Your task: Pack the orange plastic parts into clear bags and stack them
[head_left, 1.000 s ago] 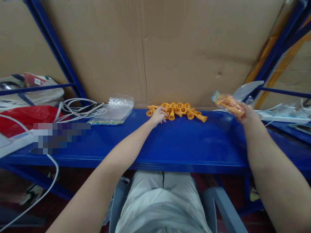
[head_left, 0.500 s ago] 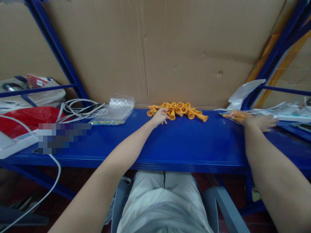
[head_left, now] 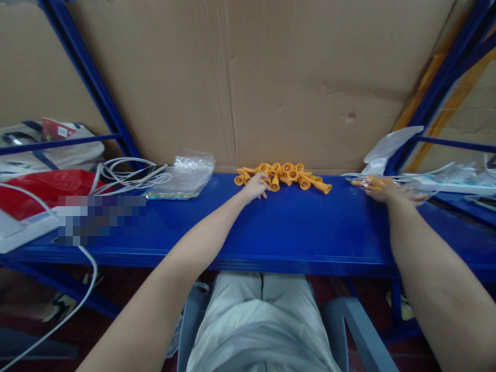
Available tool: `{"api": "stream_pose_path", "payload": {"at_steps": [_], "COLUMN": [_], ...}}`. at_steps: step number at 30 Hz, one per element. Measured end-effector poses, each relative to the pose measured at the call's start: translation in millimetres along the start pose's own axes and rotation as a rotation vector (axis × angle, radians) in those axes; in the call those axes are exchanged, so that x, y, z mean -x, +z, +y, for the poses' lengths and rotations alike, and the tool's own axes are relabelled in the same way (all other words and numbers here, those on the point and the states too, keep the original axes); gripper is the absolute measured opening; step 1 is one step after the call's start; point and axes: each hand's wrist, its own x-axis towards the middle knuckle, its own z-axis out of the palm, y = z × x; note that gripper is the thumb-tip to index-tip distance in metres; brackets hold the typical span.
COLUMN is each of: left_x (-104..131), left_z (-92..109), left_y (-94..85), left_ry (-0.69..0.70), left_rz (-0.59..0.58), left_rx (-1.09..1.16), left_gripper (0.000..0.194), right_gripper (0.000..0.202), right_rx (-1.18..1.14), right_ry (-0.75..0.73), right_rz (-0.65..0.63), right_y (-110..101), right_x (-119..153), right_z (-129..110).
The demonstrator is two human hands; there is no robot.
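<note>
A pile of orange plastic toy trumpets (head_left: pixel 293 174) lies at the back of the blue table, several flared ends facing me. My left hand (head_left: pixel 256 187) rests at the pile's left end, fingers loosely bent and apart; whether it touches a trumpet I cannot tell. Further right, my right hand (head_left: pixel 396 193) lies over a clear plastic bag (head_left: pixel 374 183) with more orange pieces inside. Its fingers look spread and flat on the bag, partly blurred.
Left of the pile are clear plastic bags (head_left: pixel 194 175), coiled white cables (head_left: pixel 132 173) and a red bag (head_left: pixel 50 188). A white power strip (head_left: pixel 449 183) lies at the right. Cardboard (head_left: pixel 290 77) walls the back of the blue table (head_left: pixel 302 227).
My right hand has shifted slightly left over the bag of orange pieces, and the bag now shows on both sides of it. My left hand has stayed in place.
</note>
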Motion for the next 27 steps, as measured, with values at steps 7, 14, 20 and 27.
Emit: {"api": "stream_pose_path", "payload": {"at_steps": [7, 14, 20, 27], "left_x": [1, 1, 0, 1], "left_z": [-1, -1, -1, -1], "left_y": [-0.2, 0.2, 1.1, 0.5], "left_ry": [0.018, 0.020, 0.039, 0.047], "left_rz": [-0.008, -0.018, -0.029, -0.037], "left_rx": [-0.021, -0.034, -0.042, -0.052], "left_gripper": [0.036, 0.038, 0.038, 0.039], "right_gripper": [0.110, 0.088, 0.086, 0.095], "right_rx": [-0.190, -0.248, -0.246, -0.136], "right_ry": [0.085, 0.154, 0.159, -0.005], "right_rz": [0.136, 0.130, 0.149, 0.039], "right_y": [6, -2, 2, -3], "right_x": [17, 28, 19, 3], "right_z": [-3, -10, -8, -9]}}
